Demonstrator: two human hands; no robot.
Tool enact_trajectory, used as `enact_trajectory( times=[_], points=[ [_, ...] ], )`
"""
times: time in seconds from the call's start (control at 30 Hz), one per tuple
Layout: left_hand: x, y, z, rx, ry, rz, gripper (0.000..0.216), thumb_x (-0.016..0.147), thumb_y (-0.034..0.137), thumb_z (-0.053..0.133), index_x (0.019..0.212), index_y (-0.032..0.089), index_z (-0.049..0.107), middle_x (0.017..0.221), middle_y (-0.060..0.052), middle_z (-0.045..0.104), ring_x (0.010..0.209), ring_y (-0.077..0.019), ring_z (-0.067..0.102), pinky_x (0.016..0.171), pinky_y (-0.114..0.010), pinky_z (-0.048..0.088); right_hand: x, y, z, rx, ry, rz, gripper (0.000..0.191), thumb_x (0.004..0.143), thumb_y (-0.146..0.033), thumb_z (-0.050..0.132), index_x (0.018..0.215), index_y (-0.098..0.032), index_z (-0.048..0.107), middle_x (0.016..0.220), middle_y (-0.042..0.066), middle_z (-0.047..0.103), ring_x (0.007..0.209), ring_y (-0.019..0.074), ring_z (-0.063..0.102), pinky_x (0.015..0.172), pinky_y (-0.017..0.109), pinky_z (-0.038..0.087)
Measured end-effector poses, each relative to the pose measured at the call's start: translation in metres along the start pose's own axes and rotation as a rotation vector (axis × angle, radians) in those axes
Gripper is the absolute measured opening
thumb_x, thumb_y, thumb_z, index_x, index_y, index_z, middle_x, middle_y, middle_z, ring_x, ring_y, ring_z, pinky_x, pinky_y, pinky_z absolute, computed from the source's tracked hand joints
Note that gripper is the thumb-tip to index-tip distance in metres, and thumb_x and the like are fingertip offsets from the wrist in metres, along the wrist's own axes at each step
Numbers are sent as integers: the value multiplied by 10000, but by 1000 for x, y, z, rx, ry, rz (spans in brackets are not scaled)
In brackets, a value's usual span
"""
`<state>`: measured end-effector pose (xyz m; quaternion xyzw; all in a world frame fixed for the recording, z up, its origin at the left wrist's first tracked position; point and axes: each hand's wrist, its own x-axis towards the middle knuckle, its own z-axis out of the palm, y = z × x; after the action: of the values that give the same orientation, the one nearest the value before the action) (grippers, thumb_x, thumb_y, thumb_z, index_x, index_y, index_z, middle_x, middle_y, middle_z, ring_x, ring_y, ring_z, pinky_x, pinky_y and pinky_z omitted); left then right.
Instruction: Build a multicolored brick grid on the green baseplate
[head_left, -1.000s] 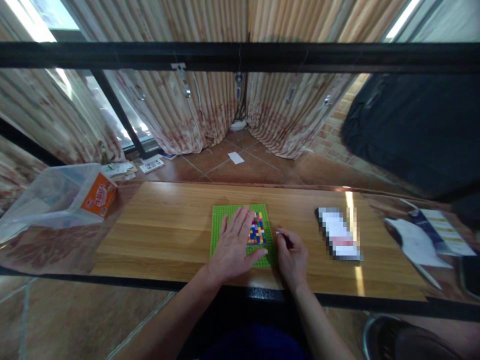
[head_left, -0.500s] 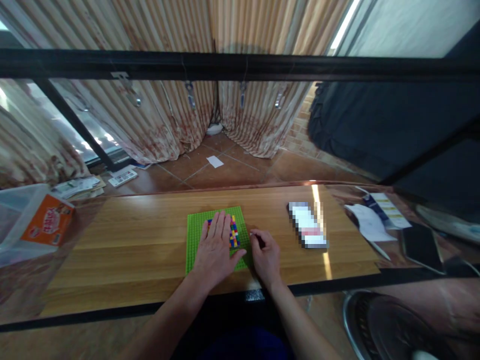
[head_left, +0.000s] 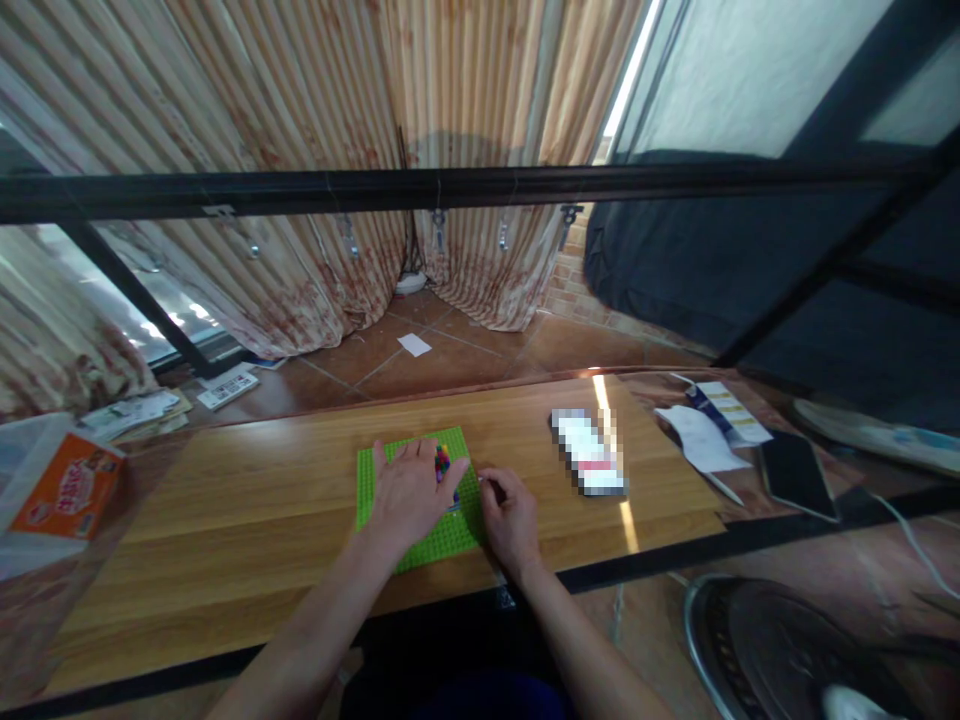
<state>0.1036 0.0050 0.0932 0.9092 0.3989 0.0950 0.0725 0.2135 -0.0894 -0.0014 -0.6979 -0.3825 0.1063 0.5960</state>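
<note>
A green studded baseplate (head_left: 429, 548) lies on the wooden tabletop in front of me. Several small coloured bricks (head_left: 442, 462) are on it, partly covered by my left hand (head_left: 411, 492). That hand is open over the bricks, palm down, with the thumb held apart from the fingers. At the plate's right edge is my right hand (head_left: 511, 515), its fingers curled in and the thumb against them. Whatever those fingers hold, if anything, is too small or hidden to make out.
A phone (head_left: 589, 452) with a blurred screen lies to the right on the wooden tabletop (head_left: 247, 520). Papers (head_left: 705, 438) and a dark tablet-like device (head_left: 796, 475) are farther right. A plastic bin with an orange label (head_left: 67, 495) stands at the left. A dark bar (head_left: 465, 188) crosses ahead.
My left hand's fingers have gone from lying flat together over the bricks to being raised and spread. My right hand stays curled by the plate's edge. The whole view has shifted.
</note>
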Motion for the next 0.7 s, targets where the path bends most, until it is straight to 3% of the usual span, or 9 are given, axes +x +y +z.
enact_trajectory(
  times=[0.13, 0.27, 0.47, 0.7],
  points=[
    [45, 1, 0, -9, -81, -84, 584, 946, 537, 238, 1152, 127, 600, 1062, -173, 694, 1013, -303, 637, 944, -451, 402, 0, -1, 1, -20, -4, -3, 190, 845, -187, 486, 865, -206, 674, 822, 44, 657, 769, 174, 600, 726, 296, 468],
    [76, -2, 14, -53, -122, -128, 568, 960, 493, 221, 1156, 115, 598, 1147, -178, 665, 1078, -273, 616, 907, -354, 426, 0, -1, 0, -39, 5, -1, 201, 845, -182, 479, 866, -200, 679, 799, 38, 648, 736, 165, 592, 688, 280, 458],
    [77, -3, 24, -48, -85, -133, 639, 946, 542, 177, 1175, 92, 568, 1100, -214, 665, 1040, -303, 629, 880, -392, 435, 0, -3, 0, -67, -18, 5, 213, 835, -172, 474, 875, -200, 682, 791, 37, 649, 727, 164, 588, 679, 280, 458],
    [78, -1, 24, -53, -153, -183, 696, 926, 587, 127, 1166, 115, 578, 1026, -214, 689, 989, -344, 651, 808, -426, 462, 0, -1, 1, -75, -14, 12, 213, 823, -160, 474, 871, -210, 675, 797, 37, 646, 743, 170, 587, 691, 288, 460]
  ],
)
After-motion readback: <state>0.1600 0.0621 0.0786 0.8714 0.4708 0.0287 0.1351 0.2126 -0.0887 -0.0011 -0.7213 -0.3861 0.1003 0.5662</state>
